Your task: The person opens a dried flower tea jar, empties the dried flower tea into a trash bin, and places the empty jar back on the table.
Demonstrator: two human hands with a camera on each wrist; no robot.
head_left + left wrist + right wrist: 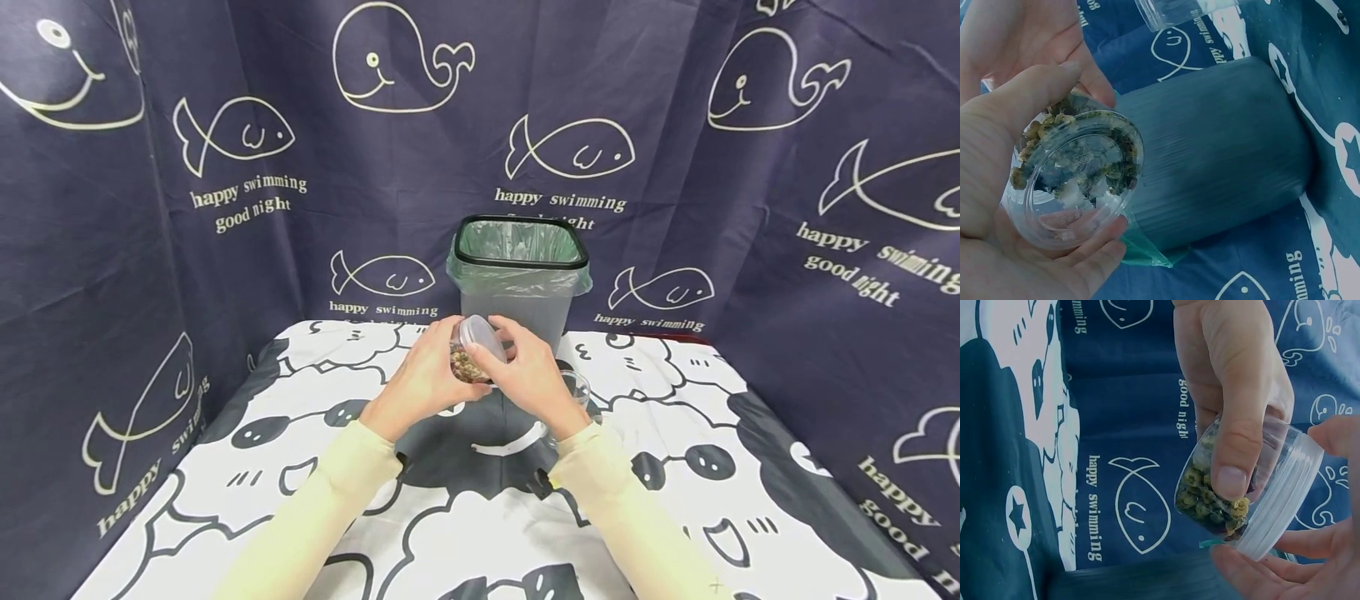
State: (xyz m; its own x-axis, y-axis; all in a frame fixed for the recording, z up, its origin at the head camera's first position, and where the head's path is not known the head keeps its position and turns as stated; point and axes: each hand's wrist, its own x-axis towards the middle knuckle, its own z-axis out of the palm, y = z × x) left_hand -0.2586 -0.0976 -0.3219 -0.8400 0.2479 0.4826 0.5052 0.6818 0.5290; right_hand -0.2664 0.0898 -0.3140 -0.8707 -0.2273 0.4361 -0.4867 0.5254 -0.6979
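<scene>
A small clear jar (467,367) holding dried greenish-yellow flower buds is tilted between both hands, in front of the bin. The left hand (423,375) grips the jar's body, with its thumb across the side in the right wrist view. The fingers of the right hand (534,377) hold the translucent ridged lid (1285,494), which sits on the jar's rim. From the left wrist view the jar's round base (1085,175) faces the camera, with buds lying along one side. Whether the lid is tight or loose cannot be told.
A grey bin (517,304) with a black rim and green liner stands behind the hands. Another clear container (576,387) is partly hidden by the right hand and wrist. A patterned cloth (315,450) covers the table, and dark printed curtains (405,183) surround it.
</scene>
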